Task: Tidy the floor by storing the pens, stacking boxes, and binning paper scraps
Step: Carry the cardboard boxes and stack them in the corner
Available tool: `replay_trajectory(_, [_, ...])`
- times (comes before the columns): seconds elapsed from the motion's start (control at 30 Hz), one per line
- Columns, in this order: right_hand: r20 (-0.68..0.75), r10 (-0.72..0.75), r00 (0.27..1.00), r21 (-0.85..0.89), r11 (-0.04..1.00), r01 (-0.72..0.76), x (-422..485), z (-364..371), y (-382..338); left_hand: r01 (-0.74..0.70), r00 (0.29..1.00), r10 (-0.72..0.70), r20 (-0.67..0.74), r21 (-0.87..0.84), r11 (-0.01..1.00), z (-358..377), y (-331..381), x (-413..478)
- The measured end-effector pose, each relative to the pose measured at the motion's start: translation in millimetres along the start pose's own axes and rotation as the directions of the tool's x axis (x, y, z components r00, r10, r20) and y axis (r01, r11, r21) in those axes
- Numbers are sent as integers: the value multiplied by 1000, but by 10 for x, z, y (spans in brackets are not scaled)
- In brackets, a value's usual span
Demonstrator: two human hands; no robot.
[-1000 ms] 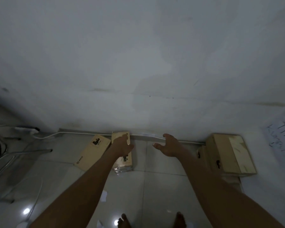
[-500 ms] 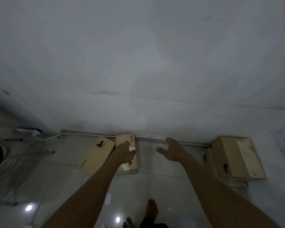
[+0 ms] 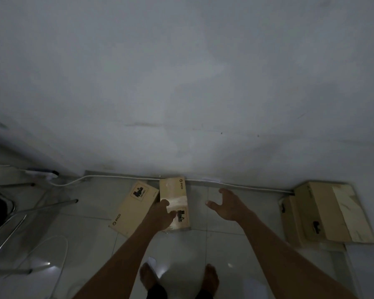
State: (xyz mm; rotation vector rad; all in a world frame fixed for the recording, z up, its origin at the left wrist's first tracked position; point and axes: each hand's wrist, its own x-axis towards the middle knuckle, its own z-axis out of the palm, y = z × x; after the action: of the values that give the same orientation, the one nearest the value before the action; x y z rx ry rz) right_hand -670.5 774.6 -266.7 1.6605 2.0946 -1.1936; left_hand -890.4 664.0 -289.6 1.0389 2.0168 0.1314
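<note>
A tan cardboard box (image 3: 175, 203) printed "PICO" lies on the pale tiled floor (image 3: 220, 244) against a grey wall (image 3: 181, 83), the left hand (image 3: 161, 215) resting on it with fingers loosely spread, the right hand (image 3: 229, 206) open just beside it. A flatter PICO box (image 3: 134, 210) touches its left side; two stacked boxes (image 3: 324, 214) sit well right. A white cable (image 3: 121, 176) runs along the wall base, a paper scrap (image 3: 151, 261) lies near bare feet, and metal chair legs (image 3: 20, 212) stand left.
</note>
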Motion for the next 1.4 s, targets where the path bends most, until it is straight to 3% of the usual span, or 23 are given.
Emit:
replay_trajectory(0.3, [57,89,994,59,994,-92,532,518,-56,-25,999,25,35,-5,1000,65,-569,594])
replay_trajectory(0.53, [104,132,986,55,989,-138,1149,1034,99,109,994,-109,-1,-42,993,329,-1026,1217])
replay_trajectory(0.87, [124,125,984,20,992,-128,2362,1975,545,180,982,-174,68,-90,980,1113,-1640,2326])
replay_trajectory(1.0, [129,115,985,40,992,-121,2813,2394,712,145,988,-139,63,-102,984,1489,-1916,2668])
replay_trajectory(1.1, [118,105,987,75,991,-114,3077,2678,787,110,993,-97,60,-287,952,1715,-2013,2932])
replay_trajectory(1.17, [103,104,989,118,986,-116,3212,2828,811,303,948,-316,-46,-186,935,2208,-2250,2652])
replay_trajectory(1.2, [95,102,990,149,982,-115,3268,2885,818,437,898,-440,12,-152,887,2379,-2378,2367])
replay_trajectory(1.23, [91,99,991,183,976,-114,3328,2943,837,452,891,-451,56,-217,865,2583,-2458,2303])
replay_trajectory(1.27, [87,94,992,216,970,-110,3382,2992,854,440,898,-432,83,-155,885,2657,-2559,2378])
replay_trajectory(1.33, [100,84,991,278,954,-109,3457,3078,877,335,942,-335,1,-10,942,2410,-2305,2676])
replay_trajectory(1.4, [116,85,990,333,935,-120,3491,3167,888,179,971,-232,-55,-473,863,2172,-1945,3065])
